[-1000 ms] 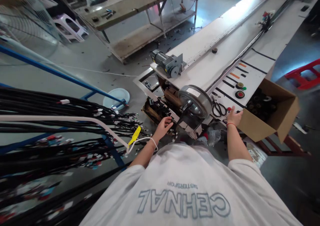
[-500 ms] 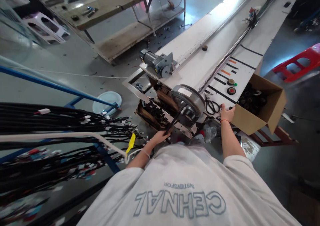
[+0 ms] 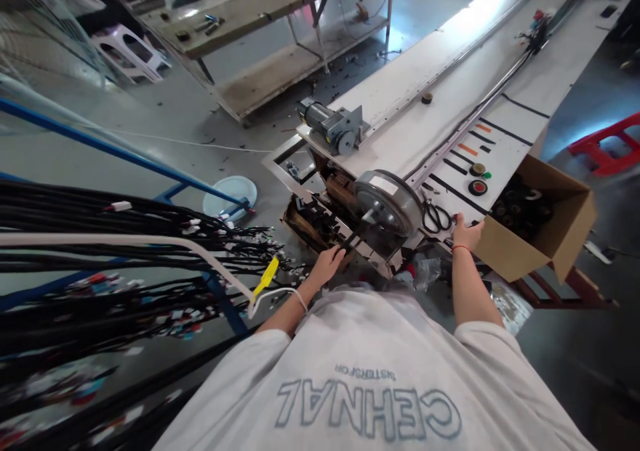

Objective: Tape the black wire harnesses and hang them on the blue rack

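Observation:
My left hand (image 3: 329, 266) is closed round the end of a dark rod-like piece (image 3: 353, 239), which runs up to the hub of a grey wheel (image 3: 391, 201) at the bench's near end. Whether that piece is a stiff bar or a wrapped bundle, I cannot tell. On the near right corner of the white bench (image 3: 453, 191), my right hand (image 3: 468, 233) grips the edge, its thumb by a small red spot. Black-handled scissors (image 3: 437, 216) lie just left of that hand. Tape rolls (image 3: 477, 187) sit beyond it.
An open cardboard box (image 3: 525, 254) of dark rolls stands right of my right hand. Black cable harnesses (image 3: 165, 231) hang on a blue frame (image 3: 150, 171) at left. A motor (image 3: 330, 124) is mounted at the bench's left corner. A red stool (image 3: 607, 146) stands farther right.
The whole scene has shifted rightward in view as my head turned. My left hand and the dark piece sit slightly higher beside the wheel; my right hand stays at the bench corner.

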A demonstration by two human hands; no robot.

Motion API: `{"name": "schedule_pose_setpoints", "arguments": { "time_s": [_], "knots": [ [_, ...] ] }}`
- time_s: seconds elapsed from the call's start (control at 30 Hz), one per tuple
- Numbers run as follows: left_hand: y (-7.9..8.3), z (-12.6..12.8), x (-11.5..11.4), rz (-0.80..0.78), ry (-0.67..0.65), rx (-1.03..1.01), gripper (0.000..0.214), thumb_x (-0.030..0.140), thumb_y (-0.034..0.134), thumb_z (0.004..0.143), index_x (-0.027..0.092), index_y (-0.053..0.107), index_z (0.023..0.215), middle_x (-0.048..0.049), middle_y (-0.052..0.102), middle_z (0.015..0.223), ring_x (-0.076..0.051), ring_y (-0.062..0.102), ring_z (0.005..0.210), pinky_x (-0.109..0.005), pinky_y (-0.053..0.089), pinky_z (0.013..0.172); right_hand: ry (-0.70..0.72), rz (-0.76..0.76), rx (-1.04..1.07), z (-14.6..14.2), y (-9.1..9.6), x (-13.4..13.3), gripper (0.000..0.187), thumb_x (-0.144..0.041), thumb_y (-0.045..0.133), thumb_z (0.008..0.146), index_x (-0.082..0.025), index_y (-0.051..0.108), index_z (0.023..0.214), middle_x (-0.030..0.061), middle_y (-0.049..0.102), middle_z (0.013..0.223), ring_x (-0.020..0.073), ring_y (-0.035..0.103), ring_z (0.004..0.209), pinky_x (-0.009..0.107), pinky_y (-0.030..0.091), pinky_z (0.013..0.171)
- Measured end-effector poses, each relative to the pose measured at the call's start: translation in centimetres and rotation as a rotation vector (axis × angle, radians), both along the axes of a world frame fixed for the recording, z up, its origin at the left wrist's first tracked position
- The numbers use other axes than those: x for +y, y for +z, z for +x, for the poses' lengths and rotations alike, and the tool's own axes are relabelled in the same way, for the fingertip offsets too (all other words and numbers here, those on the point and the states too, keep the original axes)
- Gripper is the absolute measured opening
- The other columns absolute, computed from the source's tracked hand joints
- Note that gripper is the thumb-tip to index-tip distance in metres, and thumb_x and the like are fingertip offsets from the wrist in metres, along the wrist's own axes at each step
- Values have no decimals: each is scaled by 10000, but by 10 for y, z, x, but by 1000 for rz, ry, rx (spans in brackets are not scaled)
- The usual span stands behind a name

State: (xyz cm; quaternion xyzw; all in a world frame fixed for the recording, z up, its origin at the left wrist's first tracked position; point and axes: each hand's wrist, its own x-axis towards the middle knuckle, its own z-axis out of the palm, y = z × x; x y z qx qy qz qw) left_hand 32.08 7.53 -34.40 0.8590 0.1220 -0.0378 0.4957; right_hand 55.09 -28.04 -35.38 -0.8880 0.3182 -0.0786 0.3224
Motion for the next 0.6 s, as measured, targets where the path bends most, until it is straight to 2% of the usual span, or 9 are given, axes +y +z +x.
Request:
{"name": "schedule_pose_setpoints", "arguments": {
  "time_s": [0.17, 0.4, 0.6],
  "knots": [
    [7, 17, -17, 53, -42, -40, 414, 505, 365, 950, 185, 522, 741, 11, 528, 614, -147, 516, 611, -245, 376, 622, 12, -6, 1, 1, -2, -1, 878, -541, 643, 819, -35, 323, 1461, 279, 489, 1348, 410, 476, 1240, 524, 377, 1030],
    [13, 48, -31, 45, -41, -78, 373, 414, 392, 976, 167, 599, 787, -22, 625, 687, -167, 581, 671, -261, 413, 676, 9, -5, -2, 1, -3, -2, 880, -547, 647, 807, -41, 342, 1458, 271, 502, 1339, 412, 492, 1222, 522, 392, 1015],
    [9, 59, -30, 252, 13, -21, 346, 473, 488, 931, 170, 649, 886, -31, 625, 662, -195, 595, 659, -274, 415, 659, 8, -17, -23, 0, -2, -2, 881, -546, 651, 807, -35, 349, 1458, 267, 506, 1340, 404, 494, 1225, 511, 393, 1017]
  ]
}}
